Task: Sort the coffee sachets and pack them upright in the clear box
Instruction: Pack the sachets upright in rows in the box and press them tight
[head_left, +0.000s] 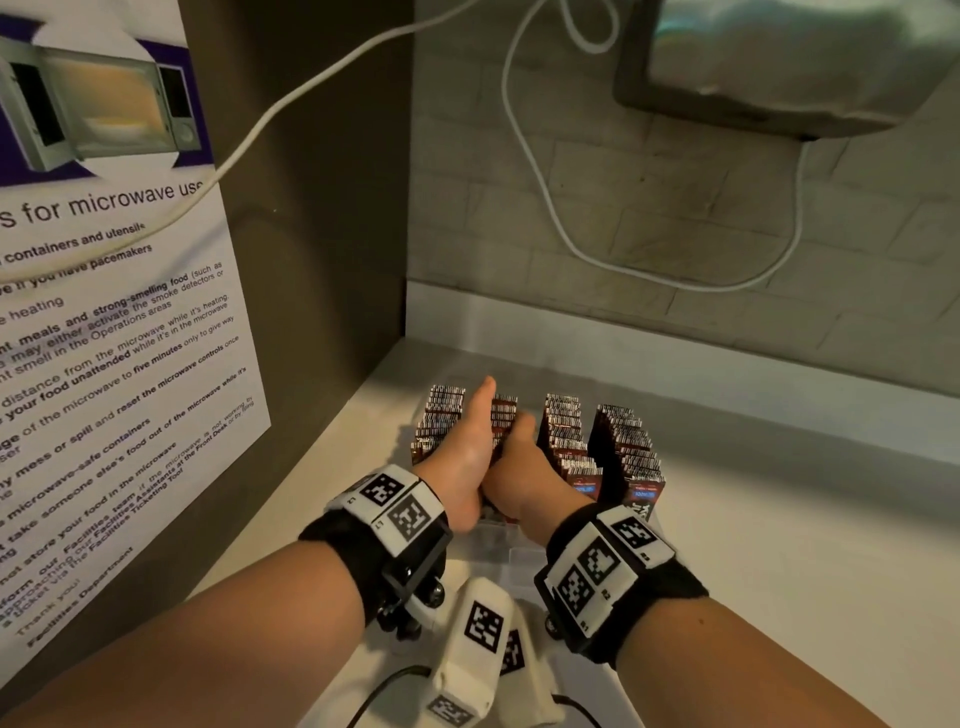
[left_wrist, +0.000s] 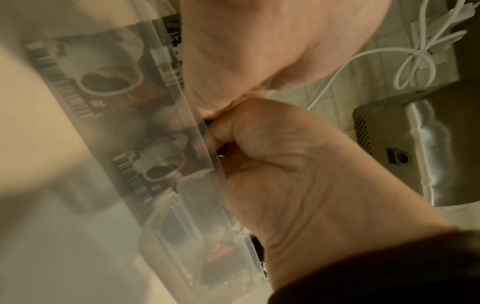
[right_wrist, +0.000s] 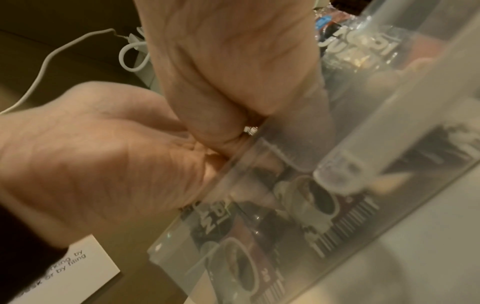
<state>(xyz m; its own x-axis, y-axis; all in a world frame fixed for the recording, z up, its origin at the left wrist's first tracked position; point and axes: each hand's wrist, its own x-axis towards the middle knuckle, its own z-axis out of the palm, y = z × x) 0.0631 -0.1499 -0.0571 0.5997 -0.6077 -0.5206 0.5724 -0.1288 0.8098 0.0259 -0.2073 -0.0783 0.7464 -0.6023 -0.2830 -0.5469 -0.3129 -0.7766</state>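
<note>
Up against the back-left corner of the pale counter (head_left: 779, 519) stands the clear box (left_wrist: 205, 131), its rows of coffee sachets (head_left: 563, 431) upright — four rows, running front to back. Both hands reach into the second row from the left, pressed side by side. Left hand (head_left: 465, 457): thumb straight along the row, fingers down among the sachets, grip hidden — I cannot tell whether it holds any. Right hand (head_left: 524, 473): fingers curled inside the box wall, whether around sachets I cannot tell.
</note>
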